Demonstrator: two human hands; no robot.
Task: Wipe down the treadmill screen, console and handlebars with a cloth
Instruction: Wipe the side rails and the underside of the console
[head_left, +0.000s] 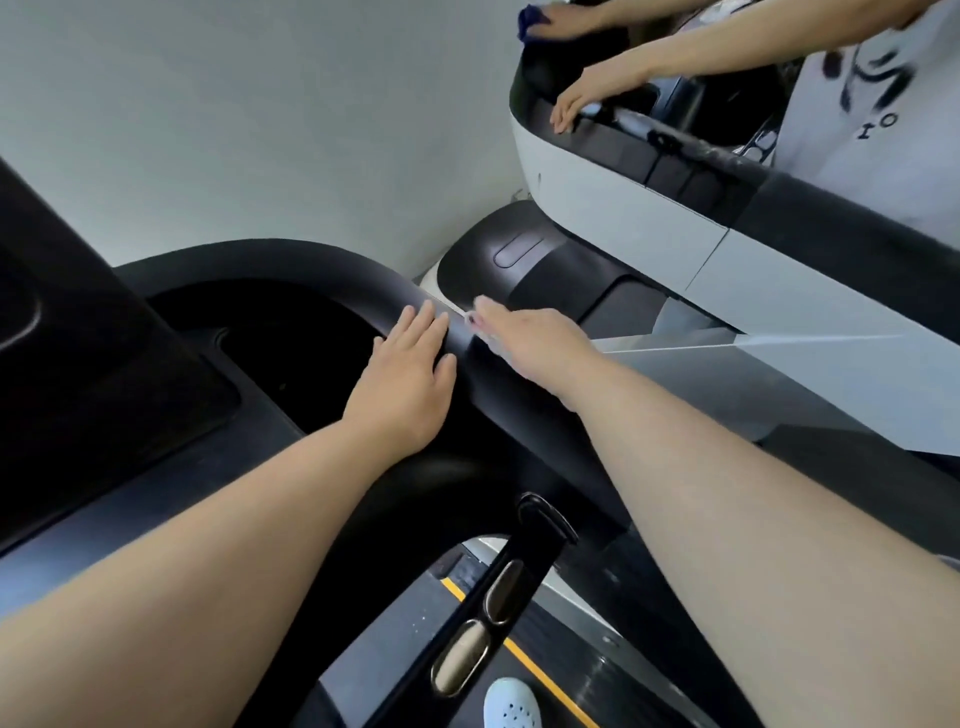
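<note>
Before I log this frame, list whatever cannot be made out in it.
- Head view: what the right hand holds against the handlebar, lost to motion blur and its own fingers.
- Head view: the console, cut off by the left edge.
- Head view: the other person's blue cloth, cut by the top edge.

Left hand (405, 374) lies flat, fingers (423, 325) straight and together; right hand (524, 343) reaches forward palm-down (fingers blurred).

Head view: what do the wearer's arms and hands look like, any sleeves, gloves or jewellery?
No sleeves, gloves, watch or bracelets are in view. The left hand shows no rings; the right hand is blurred, so rings cannot be told.
</note>
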